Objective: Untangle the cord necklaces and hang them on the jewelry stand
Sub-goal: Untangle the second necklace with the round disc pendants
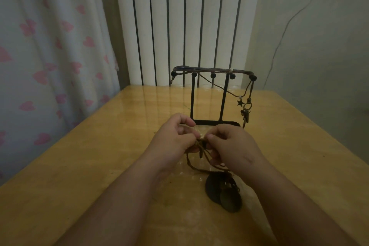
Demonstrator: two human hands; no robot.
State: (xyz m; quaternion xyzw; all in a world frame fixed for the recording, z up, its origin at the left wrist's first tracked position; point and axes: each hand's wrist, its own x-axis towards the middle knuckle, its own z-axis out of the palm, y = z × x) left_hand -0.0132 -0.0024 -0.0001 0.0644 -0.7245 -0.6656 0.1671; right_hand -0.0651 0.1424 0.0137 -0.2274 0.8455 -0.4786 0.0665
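A black metal jewelry stand [213, 75] stands on the wooden table [79, 166] just beyond my hands. Brown cords lie along its top bar, and a star charm [240, 103] and a cluster of metal pendants [246, 113] hang at its right end. In front of the stand, my left hand [175, 138] and my right hand [233, 146] pinch a knot of brown cord necklace [201, 146] between their fingertips. The cord's loops trail down to dark oval pendants [225, 193] lying on the table below my right wrist.
A white ribbed radiator [187, 22] rises behind the table's far edge. A curtain with pink hearts [50, 46] hangs at the left, and a pale wall [319, 36] with a thin wire is at the right.
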